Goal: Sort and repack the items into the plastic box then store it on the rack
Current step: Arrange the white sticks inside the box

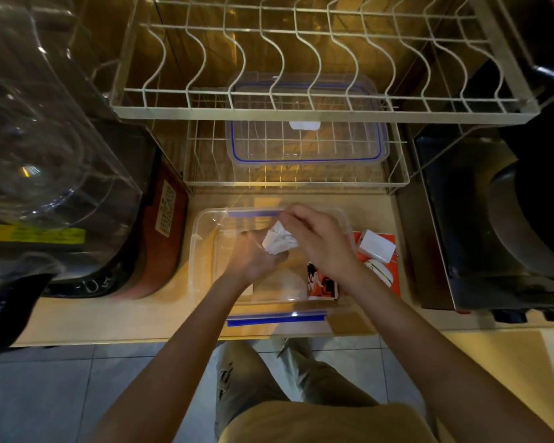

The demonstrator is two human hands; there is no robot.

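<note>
A clear plastic box with blue clips stands on the wooden counter in front of me. Both hands are over it. My left hand and my right hand together grip a crumpled white paper packet above the box's inside. A red, black and white printed card lies at the box's right end. The box's clear lid, edged with a blue seal, rests on the lower tier of the wire rack behind the box.
To the right of the box lie a white carton and a white oval item on a red sheet. An empty upper rack tier overhangs. A clear-lidded appliance stands left, a dark appliance right.
</note>
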